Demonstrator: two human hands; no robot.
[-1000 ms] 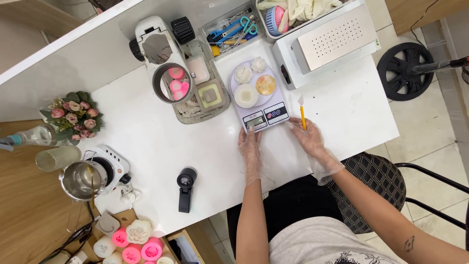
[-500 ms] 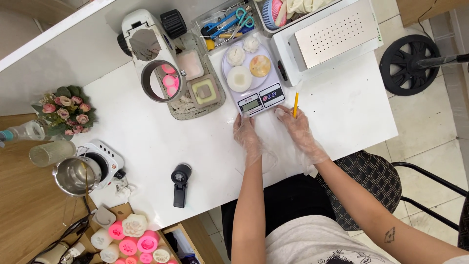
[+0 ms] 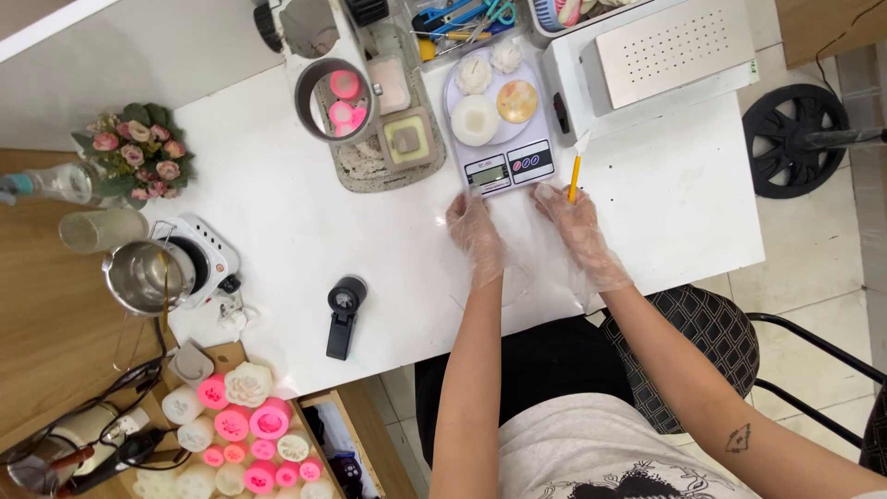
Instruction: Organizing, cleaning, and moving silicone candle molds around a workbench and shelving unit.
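Kitchen scale (image 3: pixel 504 120) just beyond both flat hands (image 3: pixel 476 236).

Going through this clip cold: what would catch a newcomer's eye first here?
Probably the two gloved hands, left hand and right hand, flat on the white table just below a kitchen scale that carries pale moulded pieces. Next, the bright pink moulds clustered at the lower left, and the metal pot on a small hotplate at the left.

Clear, perhaps plastic gloves; forearm tattoo (image 3: pixel 737 437)
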